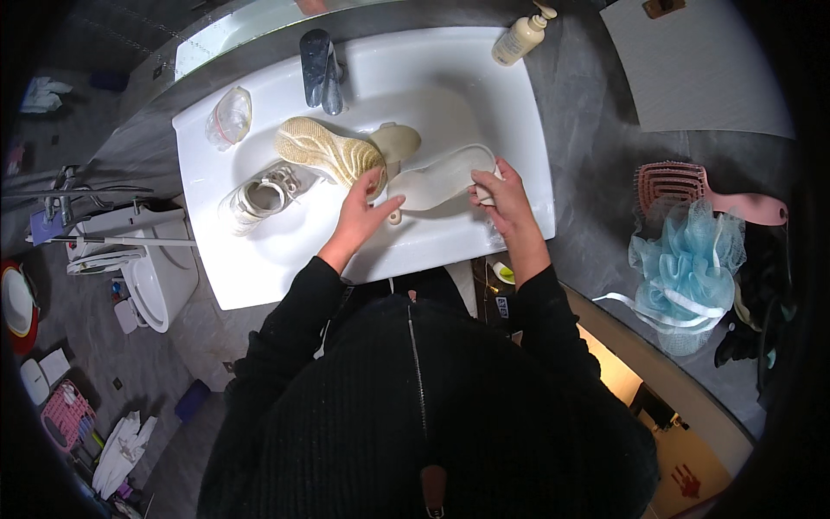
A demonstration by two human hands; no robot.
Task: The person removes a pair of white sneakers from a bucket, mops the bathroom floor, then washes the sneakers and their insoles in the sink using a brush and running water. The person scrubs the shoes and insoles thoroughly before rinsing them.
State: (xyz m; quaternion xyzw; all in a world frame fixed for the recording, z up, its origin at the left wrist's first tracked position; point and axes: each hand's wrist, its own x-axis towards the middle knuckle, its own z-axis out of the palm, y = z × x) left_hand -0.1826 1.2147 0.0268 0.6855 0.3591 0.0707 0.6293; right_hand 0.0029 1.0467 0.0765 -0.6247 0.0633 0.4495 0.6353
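Observation:
My right hand grips a small white block, perhaps soap, at the right end of a pale shoe insole. My left hand is at the insole's other end, thumb by its edge and fingers over a shoe sole; whether it grips is unclear. That shoe lies with its yellowed, grooved sole facing up. Left of it, a white lace-up shoe shows its opening. A beige oval, apparently a brush head, lies behind the insole, which partly hides it. All are over the white washbasin.
A dark faucet stands at the basin's back. A clear plastic bag lies on the left rim, a pump bottle at the back right. On the right counter are a pink hairbrush and a blue mesh sponge. A toilet is left.

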